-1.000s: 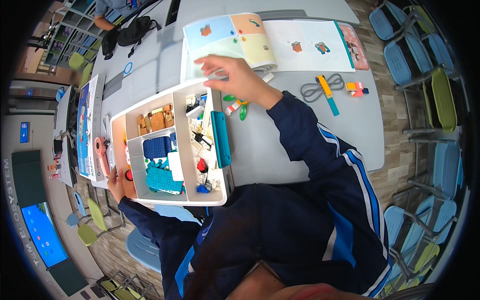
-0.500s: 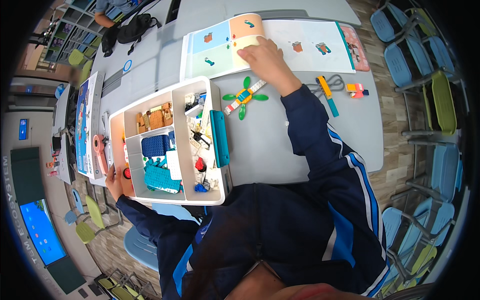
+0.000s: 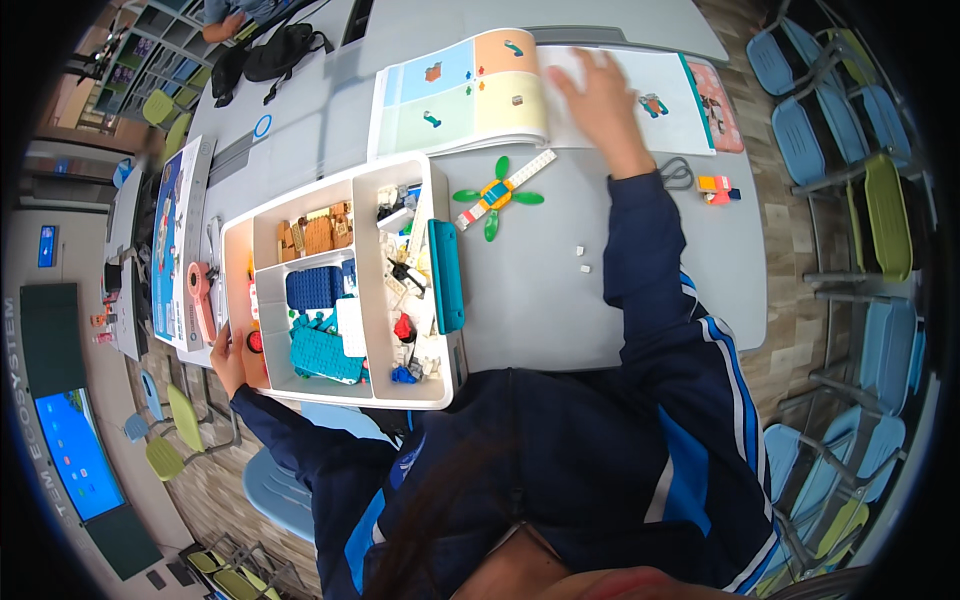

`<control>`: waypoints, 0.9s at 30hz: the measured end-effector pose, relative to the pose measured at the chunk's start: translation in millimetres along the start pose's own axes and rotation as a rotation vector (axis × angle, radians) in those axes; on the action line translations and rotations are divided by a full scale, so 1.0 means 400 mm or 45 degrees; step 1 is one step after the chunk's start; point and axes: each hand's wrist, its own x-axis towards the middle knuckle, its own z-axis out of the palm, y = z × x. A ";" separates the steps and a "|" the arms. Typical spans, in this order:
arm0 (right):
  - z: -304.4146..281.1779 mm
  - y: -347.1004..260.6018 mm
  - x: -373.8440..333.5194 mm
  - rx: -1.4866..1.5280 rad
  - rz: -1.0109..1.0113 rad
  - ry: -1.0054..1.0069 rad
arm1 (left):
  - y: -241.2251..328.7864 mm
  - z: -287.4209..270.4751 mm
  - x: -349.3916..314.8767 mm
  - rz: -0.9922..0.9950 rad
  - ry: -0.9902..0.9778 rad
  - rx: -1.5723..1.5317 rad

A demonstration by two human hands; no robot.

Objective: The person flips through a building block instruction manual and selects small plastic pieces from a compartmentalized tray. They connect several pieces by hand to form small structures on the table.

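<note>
My right hand [image 3: 602, 108] is over the right-hand page of an open picture instruction booklet [image 3: 420, 95], fingers spread and holding nothing. My left hand [image 3: 228, 362] grips the left wall of a white sorting tray [image 3: 345, 188], which holds brown, dark blue, teal and white building bricks in compartments. Beside the tray's teal handle [image 3: 446, 277] lies a built brick piece with green leaf-shaped blades [image 3: 497, 194] and a white beam. Two small white pieces [image 3: 582, 260] lie near my right sleeve. The yellow and teal brick piece is hidden behind my right arm.
Right of my arm are a grey looped cord [image 3: 677, 173] and a small pink-orange brick build [image 3: 717, 190]. A pink case [image 3: 716, 108] lies partly under the booklet. A box [image 3: 178, 245] and a pink handheld item [image 3: 201, 300] stand left of the tray. Chairs [image 3: 800, 125] line the right.
My right hand has moved right, from the booklet's left page to its right page, and its fingers have spread. My left hand stays on the tray. The view has shifted slightly.
</note>
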 end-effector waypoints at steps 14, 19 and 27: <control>-0.120 0.246 0.041 -0.363 0.999 -0.330 | -0.034 0.014 0.023 -0.055 -0.022 -0.083; -0.158 0.171 0.034 -0.366 0.877 -0.201 | -0.027 0.002 -0.002 -0.051 -0.025 -0.046; -0.176 0.226 0.040 0.830 0.593 0.502 | -0.012 0.006 0.007 -0.043 -0.027 -0.036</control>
